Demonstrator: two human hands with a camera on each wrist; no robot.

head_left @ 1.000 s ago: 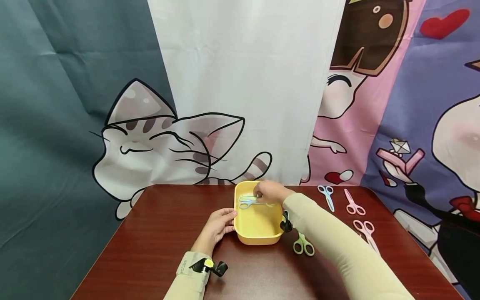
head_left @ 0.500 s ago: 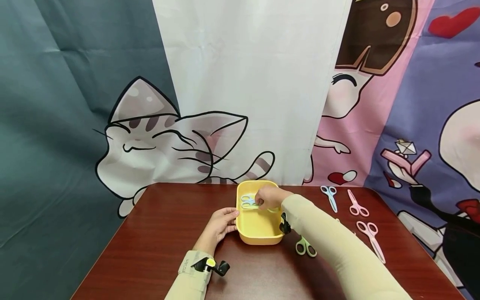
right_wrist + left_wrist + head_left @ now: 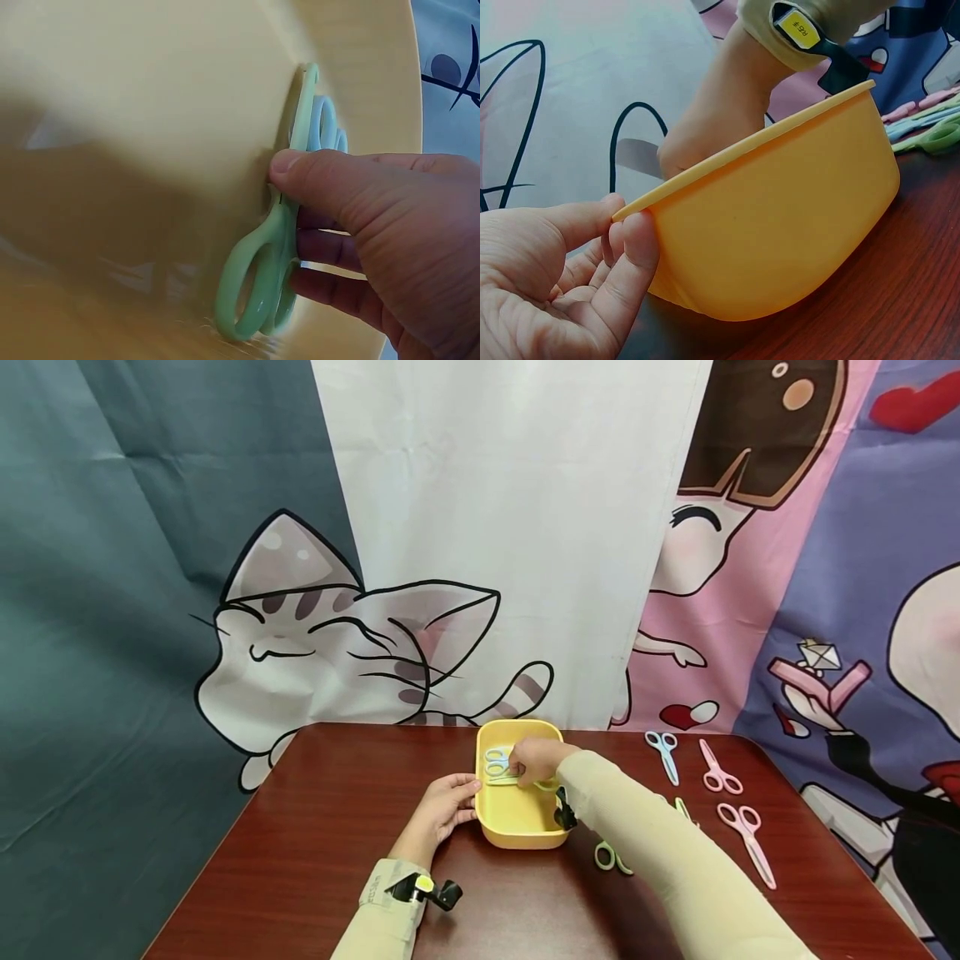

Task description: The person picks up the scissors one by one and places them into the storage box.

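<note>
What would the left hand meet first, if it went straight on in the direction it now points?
The yellow tray: the left hand grips its rim, so going straight on would probably push against its side.

Yellow label (image 3: 799,28), black right-wrist mount (image 3: 844,69): "R右手"; left cuff (image 3: 375,883) print illegible.

There is room inside the near half of the box (image 3: 519,814), over the desk (image 3: 322,827) left of the left sleeve (image 3: 382,910), and between that and the right sleeve (image 3: 660,852). The left hand (image 3: 444,807) blocks the box's left side, and the right hand (image 3: 538,760), with green scissors (image 3: 279,217), takes up the far half. The right sleeve stands between the box and the near pink scissors (image 3: 752,846).
</note>
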